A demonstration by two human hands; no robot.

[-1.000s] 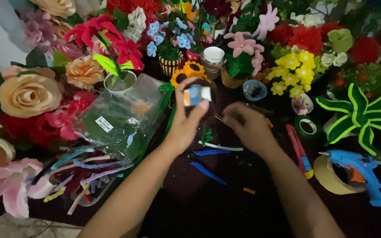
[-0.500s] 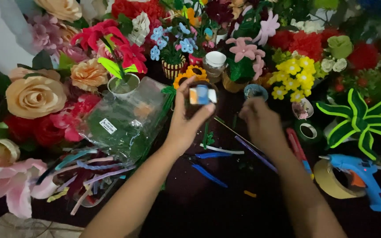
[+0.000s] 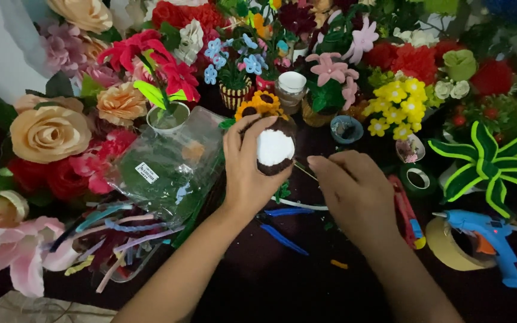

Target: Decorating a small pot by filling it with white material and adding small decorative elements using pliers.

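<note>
From my remote feed, a small dark pot [image 3: 275, 149] with a white filling showing at its mouth sits tipped toward the camera, raised just above the dark table [image 3: 282, 287] near the centre of the view. The left hand [image 3: 248, 161] wraps it from the left side, fingers curled over the top and thumb underneath, clasping the pot firmly. Just to its right, the right hand [image 3: 354, 191] hovers low over the table with fingers bunched together; a thin green wire stem [image 3: 304, 171] runs between its fingertips and the pot, but I cannot tell whether the hand actually pinches it.

Below the pot I see blue pipe cleaners [image 3: 282, 238] lying on the table. Left of the left forearm lies a clear plastic bag [image 3: 169, 167] of green material, and below it a bundle of coloured pipe cleaners [image 3: 112, 239]. To the right of the right hand rest red-handled pliers [image 3: 407, 212], a roll of green floral tape [image 3: 417, 178], a roll of tan masking tape [image 3: 444, 248] and a blue glue gun [image 3: 492, 239]. Behind everything stands a bank of handmade flowers: a peach rose [image 3: 49, 133], yellow blossoms [image 3: 399, 104], pink lilies [image 3: 330, 69] and a striped green leafy plant [image 3: 489, 158].
</note>
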